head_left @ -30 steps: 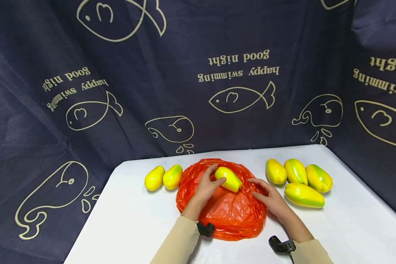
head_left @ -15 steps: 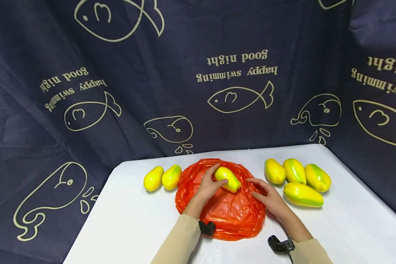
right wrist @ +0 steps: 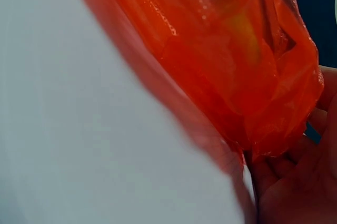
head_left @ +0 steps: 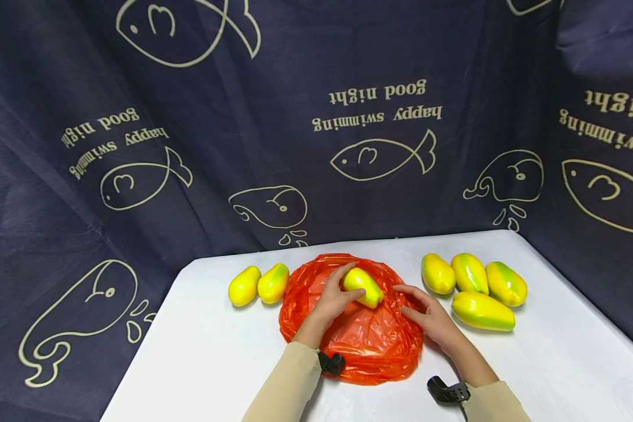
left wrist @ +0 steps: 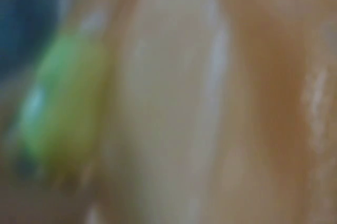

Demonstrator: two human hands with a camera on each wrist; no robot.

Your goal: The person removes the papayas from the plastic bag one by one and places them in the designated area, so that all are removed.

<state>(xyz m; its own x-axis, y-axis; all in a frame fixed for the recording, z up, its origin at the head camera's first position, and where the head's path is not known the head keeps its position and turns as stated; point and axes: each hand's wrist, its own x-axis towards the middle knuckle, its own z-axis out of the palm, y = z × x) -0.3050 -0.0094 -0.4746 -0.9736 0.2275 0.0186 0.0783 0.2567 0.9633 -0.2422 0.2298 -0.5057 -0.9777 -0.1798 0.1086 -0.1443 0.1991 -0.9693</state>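
Low at the middle of the table lies a red plastic bag (head_left: 358, 351), its mouth spread wide. My left hand (head_left: 330, 302) reaches over it and holds a yellow-green papaya (head_left: 363, 286) between thumb and fingers, above the bag's far half. In the left wrist view the papaya (left wrist: 66, 103) is a blurred green shape beside the hand. My right hand (head_left: 435, 316) rests at the bag's right rim, index finger and thumb spread apart over the plastic. From the right wrist, the bag's side (right wrist: 221, 66) bulges against the fingers, which lie partly behind it.
Two papayas, one plain yellow (head_left: 245, 286) and one with green (head_left: 274, 283), lie left of the bag. Several more, among them a long one (head_left: 483, 311), cluster at the right. A dark fish-print curtain (head_left: 274, 117) stands behind the white table (head_left: 200, 351).
My left fingers and thumb have come a little farther over the papaya. The right hand stays at the bag's rim. The head view has shifted slightly.
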